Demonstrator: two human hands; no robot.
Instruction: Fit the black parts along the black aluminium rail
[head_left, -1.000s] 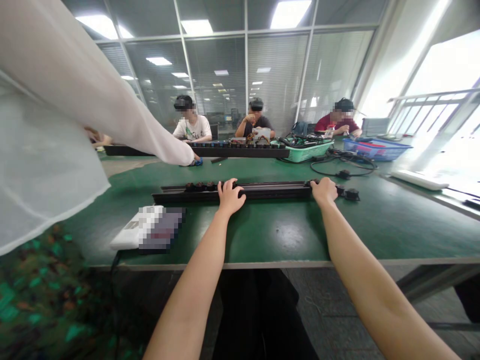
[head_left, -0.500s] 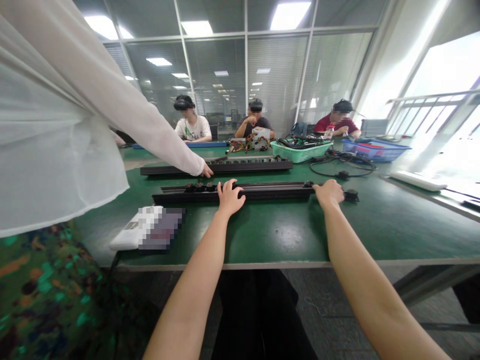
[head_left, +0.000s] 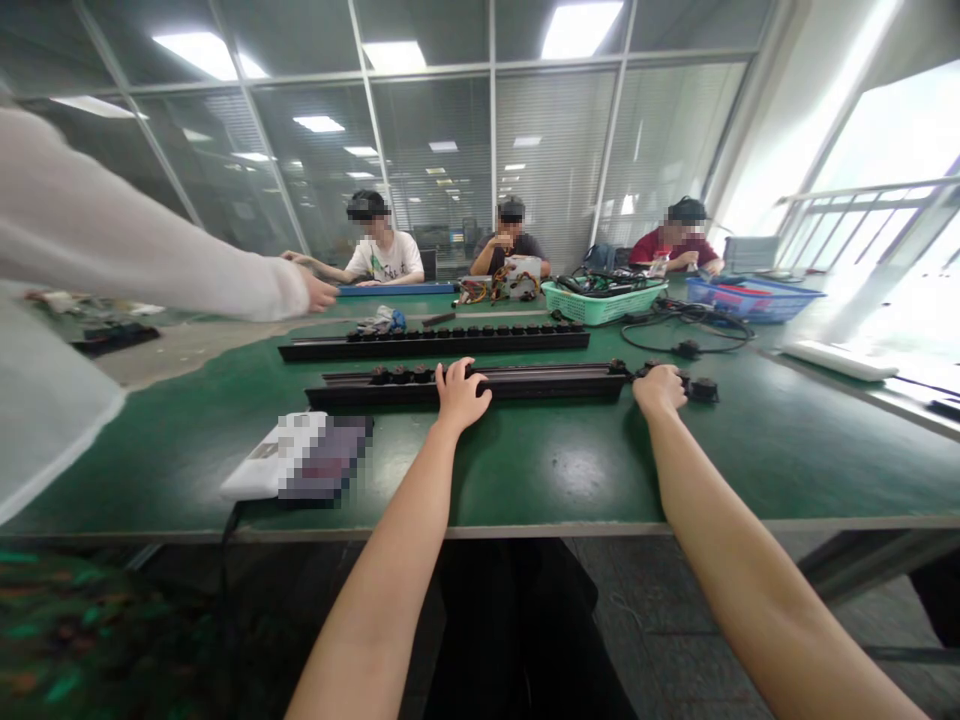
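My left hand lies over the middle of the near long black rail, its fingers bent across the top and its thumb on the near side. Several small black blocks sit in the rail's channel left of that hand. My right hand is closed just beyond the rail's right end, its fingers around a small black part that they mostly hide. Another black block lies on the table just right of this hand. Behind the near rail is a second black rail, lined with similar blocks.
A green basket of cables, a blue basket and a coiled black cable are at the back right. A white item lies front left. A co-worker's sleeve reaches in from the left; other people sit across the table.
The co-worker's arm has drawn back from the far rail to the left. My right hand has shifted slightly right, away from the near rail's end. My left hand stays put.
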